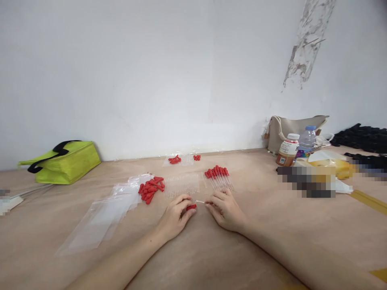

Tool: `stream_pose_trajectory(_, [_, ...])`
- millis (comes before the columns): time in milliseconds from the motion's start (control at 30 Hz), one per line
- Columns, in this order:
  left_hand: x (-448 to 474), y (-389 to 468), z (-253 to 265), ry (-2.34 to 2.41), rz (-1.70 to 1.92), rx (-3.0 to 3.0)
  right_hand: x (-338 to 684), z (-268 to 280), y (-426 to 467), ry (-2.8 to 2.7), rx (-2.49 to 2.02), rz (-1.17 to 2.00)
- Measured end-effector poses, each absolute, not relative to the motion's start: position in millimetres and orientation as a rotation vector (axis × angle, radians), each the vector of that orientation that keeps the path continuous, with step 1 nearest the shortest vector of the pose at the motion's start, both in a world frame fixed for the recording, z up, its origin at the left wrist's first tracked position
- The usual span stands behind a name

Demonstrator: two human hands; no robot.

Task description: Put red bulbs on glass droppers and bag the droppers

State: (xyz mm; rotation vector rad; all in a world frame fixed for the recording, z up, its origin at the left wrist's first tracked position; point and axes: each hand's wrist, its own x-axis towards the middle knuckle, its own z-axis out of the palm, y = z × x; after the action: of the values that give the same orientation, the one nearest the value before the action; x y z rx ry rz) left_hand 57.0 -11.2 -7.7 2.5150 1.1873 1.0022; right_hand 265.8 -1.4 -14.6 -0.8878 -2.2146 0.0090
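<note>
Between thumb and fingers, my left hand (177, 217) pinches a red rubber bulb (191, 207). My right hand (225, 211) closes on a thin clear glass dropper tube (200, 201), whose end points left toward the bulb; the two are apart. Beyond my hands lies a row of clear tubes (182, 185). A pile of loose red bulbs (150, 188) rests to the left of that row. On the right, several droppers with red bulbs fitted on their tubes (218, 175) lie side by side.
Clear plastic bags (99, 217) lie flat on the left, with another bag holding red bulbs (174, 160) near the wall. A lime-green bag (69, 163) stands far left. To the right are a brown drink bottle (287, 151), a water bottle (307, 141) and a beige bag (275, 131).
</note>
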Motion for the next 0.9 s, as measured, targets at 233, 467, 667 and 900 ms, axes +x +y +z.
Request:
stream_pose_trajectory(233, [58,-12,-4,1.223,1.007,2.512,268,-16,-1,-2.233,-0.879,-0.002])
stream_pose_trajectory(467, [60,-13,-2,1.244,0.994,2.511,267,-21,5,-2.252,-0.789,-0.027])
stream_pose_trajectory(667, [58,-12,-2,1.087,1.006,2.534,270,-22,9,-2.295,-0.749,0.020])
stream_pose_trajectory(900, [57,-13,-3,1.023,0.918,2.638,271,-21,14,-2.351,-0.718,-0.073])
